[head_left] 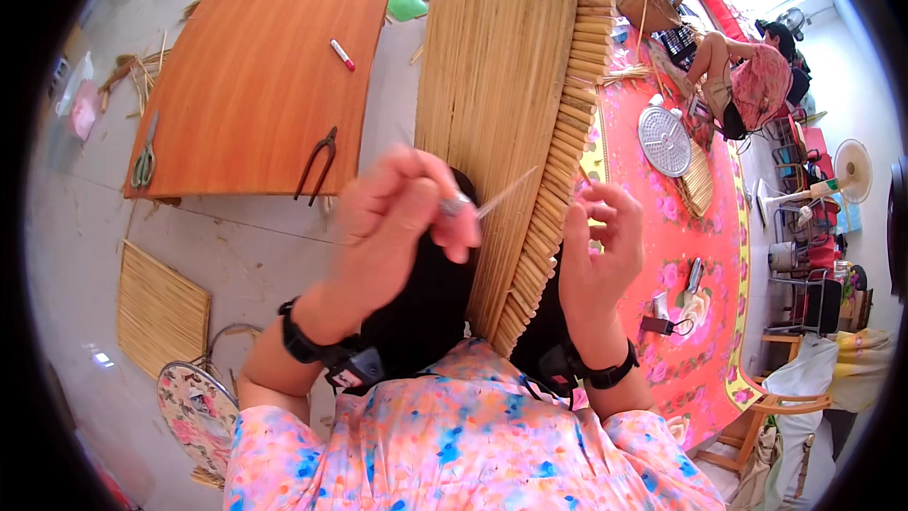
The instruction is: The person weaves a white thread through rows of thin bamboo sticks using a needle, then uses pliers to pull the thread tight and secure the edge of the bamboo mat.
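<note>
Across my lap lies a long panel of straw stalks (492, 66), laid side by side, with a row of cut stalk ends along its right edge. My left hand (402, 208), blurred by motion, is raised over the panel's left side with its fingers pinched together. A silvery band (454, 205) shows at one finger. From those fingers a thin pale strand (508, 193) slants up to the right, above the stalks. My right hand (603, 227) hovers beside the panel's right edge, fingers loosely curled and thumb apart; nothing in it can be made out.
Left stands an orange-brown board (265, 76) with scissors (145, 156), pincers (317, 163) and a marker pen (342, 54). A smaller straw panel (163, 308) and a round floral stool (199, 407) are lower left. Right are a floral mat (662, 350), a metal disc (664, 141) and a seated person (757, 76).
</note>
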Action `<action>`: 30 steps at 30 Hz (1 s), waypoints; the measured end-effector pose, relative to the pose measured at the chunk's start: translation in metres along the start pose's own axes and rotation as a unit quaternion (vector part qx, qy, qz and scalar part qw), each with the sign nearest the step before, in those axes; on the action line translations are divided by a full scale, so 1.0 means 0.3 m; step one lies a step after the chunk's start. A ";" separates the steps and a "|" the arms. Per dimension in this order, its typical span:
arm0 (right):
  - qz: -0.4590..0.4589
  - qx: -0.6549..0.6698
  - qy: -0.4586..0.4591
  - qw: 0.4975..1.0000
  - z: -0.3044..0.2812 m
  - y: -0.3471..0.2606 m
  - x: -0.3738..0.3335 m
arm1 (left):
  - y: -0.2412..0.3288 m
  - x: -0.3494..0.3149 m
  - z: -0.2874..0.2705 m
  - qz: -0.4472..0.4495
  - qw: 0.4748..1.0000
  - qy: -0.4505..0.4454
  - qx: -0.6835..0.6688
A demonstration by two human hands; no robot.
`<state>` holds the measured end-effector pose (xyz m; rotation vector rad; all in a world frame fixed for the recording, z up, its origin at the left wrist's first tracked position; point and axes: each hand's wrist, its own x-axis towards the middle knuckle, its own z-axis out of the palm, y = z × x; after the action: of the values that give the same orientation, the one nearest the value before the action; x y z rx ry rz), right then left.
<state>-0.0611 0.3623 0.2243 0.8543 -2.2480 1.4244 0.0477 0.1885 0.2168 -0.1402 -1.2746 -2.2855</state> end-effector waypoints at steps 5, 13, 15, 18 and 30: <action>0.094 -0.076 -0.096 0.988 0.013 0.041 0.023 | 0.209 -0.054 -0.197 0.084 0.946 0.115 0.292; 0.095 -0.015 -0.111 0.989 0.051 0.071 0.021 | 0.755 -0.335 -0.703 0.280 0.727 0.524 0.344; 0.097 -0.031 -0.117 0.988 0.045 0.058 0.032 | 0.595 -0.258 -0.584 0.216 0.725 0.522 0.393; 0.106 -0.062 -0.132 0.984 0.042 0.031 0.045 | 0.266 -0.105 -0.355 0.102 0.877 0.291 0.368; 0.058 -0.010 -0.071 0.996 0.095 0.000 -0.006 | -0.188 0.090 0.045 -0.109 0.904 0.095 0.403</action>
<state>-0.0590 0.3373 0.2108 0.8555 -2.4488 1.4301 -0.0048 0.2131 0.1900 0.5243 -2.0765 -1.6853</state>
